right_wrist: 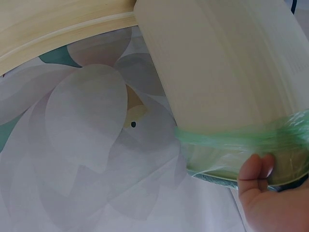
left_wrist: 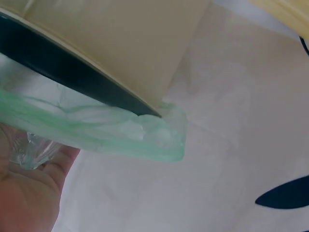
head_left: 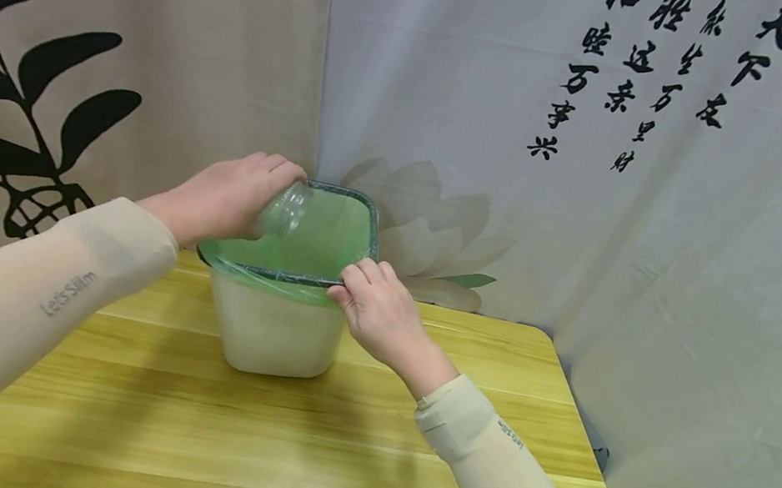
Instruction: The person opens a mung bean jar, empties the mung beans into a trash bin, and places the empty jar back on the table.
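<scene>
A white trash bin with a dark rim stands tilted on the table, lined with a green, see-through trash bag whose edge folds over the outside. My left hand is at the bin's left side, holding a clear plastic container over the opening; the same clear container shows between the fingers in the left wrist view. Whether it is a cup or a bottle cannot be told. At the front right corner, my right hand grips the rim and the bag, fingers curled over the edge.
The bin rests toward the back of a yellow wood-grain table. Behind it hang pale cloths printed with dark leaves, writing and a lotus flower. The table's right edge slopes down beside the cloth.
</scene>
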The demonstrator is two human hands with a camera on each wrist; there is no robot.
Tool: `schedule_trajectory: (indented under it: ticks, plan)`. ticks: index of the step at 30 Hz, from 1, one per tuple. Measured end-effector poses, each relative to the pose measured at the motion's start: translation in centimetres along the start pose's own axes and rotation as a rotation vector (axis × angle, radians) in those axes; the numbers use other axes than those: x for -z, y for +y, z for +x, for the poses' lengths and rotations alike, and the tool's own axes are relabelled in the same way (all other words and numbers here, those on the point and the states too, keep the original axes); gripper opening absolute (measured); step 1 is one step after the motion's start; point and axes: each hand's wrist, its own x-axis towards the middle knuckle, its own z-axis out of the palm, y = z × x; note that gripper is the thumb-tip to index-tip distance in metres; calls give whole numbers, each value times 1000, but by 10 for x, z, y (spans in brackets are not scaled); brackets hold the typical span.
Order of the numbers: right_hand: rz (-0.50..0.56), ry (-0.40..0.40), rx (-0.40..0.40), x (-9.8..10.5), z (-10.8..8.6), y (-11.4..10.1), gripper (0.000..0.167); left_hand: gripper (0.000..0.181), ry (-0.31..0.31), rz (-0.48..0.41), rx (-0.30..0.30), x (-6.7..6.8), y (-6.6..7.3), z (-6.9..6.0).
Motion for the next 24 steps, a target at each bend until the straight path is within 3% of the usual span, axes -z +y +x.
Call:
schedule_trajectory:
  ticks: [16,24]
  plan:
    - [4,-13,-9,-1,0,0,26,91,-19,-251,204,0,5,4]
    - [12,-13,-4,-1,0,1,52,101,37,-458,351,-3,9,1]
